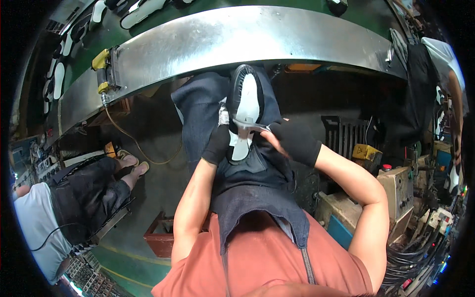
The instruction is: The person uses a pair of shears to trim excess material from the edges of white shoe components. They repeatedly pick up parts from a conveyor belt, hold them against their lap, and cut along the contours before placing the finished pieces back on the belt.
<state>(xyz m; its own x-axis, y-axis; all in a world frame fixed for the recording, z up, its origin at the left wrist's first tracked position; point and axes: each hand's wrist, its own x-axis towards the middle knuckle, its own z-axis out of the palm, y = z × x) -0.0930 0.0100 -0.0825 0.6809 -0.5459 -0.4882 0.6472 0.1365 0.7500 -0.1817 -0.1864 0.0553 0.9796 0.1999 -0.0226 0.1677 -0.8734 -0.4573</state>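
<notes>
A black shoe upper on a last (239,81), with a white insole (248,101) facing up, lies along my lap with its toe pointing away. My left hand (217,136), in a black fingerless glove with white tape around a finger, is closed on the shoe's left side. From the right, my right hand (292,138), also in a black fingerless glove, grips a curved metal hand tool (250,124) that looks like pincers. The tool lies across the middle of the insole. Its exact jaws are too small to make out.
A curved metal bench edge (213,39) runs ahead of my knees. On it stands a yellow and black nail gun (102,72) with a hose. Shoes lie on the green surface (188,15) beyond. Another person (54,203) sits at left; boxy machinery (341,208) stands at right.
</notes>
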